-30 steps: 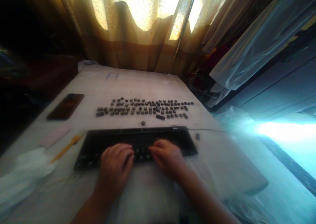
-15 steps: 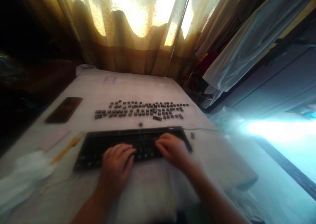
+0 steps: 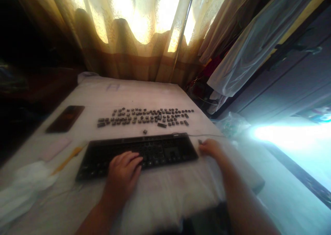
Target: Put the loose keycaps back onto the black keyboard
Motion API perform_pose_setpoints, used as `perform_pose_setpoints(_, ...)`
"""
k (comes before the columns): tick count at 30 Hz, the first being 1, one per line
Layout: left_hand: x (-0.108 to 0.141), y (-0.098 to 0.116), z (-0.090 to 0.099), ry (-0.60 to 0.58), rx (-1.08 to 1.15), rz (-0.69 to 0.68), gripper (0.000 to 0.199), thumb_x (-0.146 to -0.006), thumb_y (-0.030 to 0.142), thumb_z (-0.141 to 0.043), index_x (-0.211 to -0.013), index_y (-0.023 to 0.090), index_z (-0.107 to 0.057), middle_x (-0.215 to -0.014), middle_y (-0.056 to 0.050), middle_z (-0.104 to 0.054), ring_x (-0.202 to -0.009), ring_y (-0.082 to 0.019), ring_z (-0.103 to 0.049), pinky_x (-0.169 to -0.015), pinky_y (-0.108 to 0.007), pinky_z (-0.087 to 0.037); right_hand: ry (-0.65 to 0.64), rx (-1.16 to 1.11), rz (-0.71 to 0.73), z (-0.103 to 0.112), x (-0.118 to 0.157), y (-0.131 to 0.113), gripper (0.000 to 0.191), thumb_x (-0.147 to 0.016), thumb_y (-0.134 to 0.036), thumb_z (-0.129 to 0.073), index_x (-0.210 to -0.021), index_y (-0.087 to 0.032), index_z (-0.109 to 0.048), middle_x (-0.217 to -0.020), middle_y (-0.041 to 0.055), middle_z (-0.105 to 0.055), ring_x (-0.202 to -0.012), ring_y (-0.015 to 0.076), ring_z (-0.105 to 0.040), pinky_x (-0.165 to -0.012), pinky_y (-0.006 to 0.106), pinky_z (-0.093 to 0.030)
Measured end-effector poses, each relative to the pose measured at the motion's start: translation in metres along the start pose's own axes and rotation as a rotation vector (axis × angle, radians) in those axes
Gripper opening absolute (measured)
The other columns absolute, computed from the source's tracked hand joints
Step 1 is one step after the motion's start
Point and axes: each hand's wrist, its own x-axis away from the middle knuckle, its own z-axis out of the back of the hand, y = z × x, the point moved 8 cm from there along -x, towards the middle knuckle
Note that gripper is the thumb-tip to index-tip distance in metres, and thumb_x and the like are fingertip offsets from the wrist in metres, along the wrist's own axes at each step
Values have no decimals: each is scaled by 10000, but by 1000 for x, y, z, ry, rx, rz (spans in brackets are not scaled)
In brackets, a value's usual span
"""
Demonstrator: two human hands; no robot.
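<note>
A black keyboard lies on the white-covered surface, with most keycaps off it and some left along its front edge. My left hand rests palm down on its front middle part, fingers stretched out and holding nothing. Off the keyboard's right end, my right hand has thumb and fingertips closed at a small dark keycap. Behind the keyboard, many loose keycaps lie in uneven rows. A single keycap sits apart, just behind the keyboard's back edge.
To the left are a dark phone, a pink slip, a yellow tool and crumpled white material. The keyboard's cable runs right. A patterned curtain hangs behind; a plastic bag lies at the right.
My right hand has moved right, off the keyboard to the keycap beside it, uncovering the keyboard's right part. My left hand has stayed on the keyboard. The view has shifted slightly.
</note>
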Motion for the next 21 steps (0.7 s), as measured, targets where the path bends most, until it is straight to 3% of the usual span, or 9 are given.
perform_pose_setpoints(4, 3, 1, -6, -32, -10, 5, 276, -921, 250, -528, -1123, 242, -715, -1160, -81, -725, -1104, -312, -629, -937, -496, -444, -99, -118, -14, 2, 3, -2, 293, -693, -183, -654, -416, -194, -557, -385, 12, -506, -525, 194, -613, -540, 264, -408)
perform_pose_setpoints(8, 5, 0, -10, -61, -8, 6, 292, -913, 270, -554, -1166, 237, -698, -1189, -81, -719, -1125, -313, -622, -958, -503, -433, -86, -339, -5, 11, 24, 4, 275, -731, -180, -599, -466, -194, -526, -395, -29, -469, -414, 124, -500, -448, 228, -372)
perform_pose_setpoints(16, 7, 0, -12, -74, -5, -7, 285, -910, 270, -580, -1165, 207, -689, -1172, -92, -726, -1106, -311, -629, -948, -501, -436, 88, -768, 103, 33, 53, -1, 153, -724, -297, -693, -702, -188, -588, -614, 27, -635, -603, 173, -658, -546, 263, -531)
perform_pose_setpoints(21, 7, 1, -11, -70, -9, -12, 288, -915, 271, -566, -1167, 206, -690, -1167, -96, -725, -1089, -304, -635, -944, -492, -448, 55, -1021, 280, 30, 64, -42, 346, -665, -429, -780, -850, -194, -606, -733, 18, -688, -662, 174, -681, -581, 275, -558)
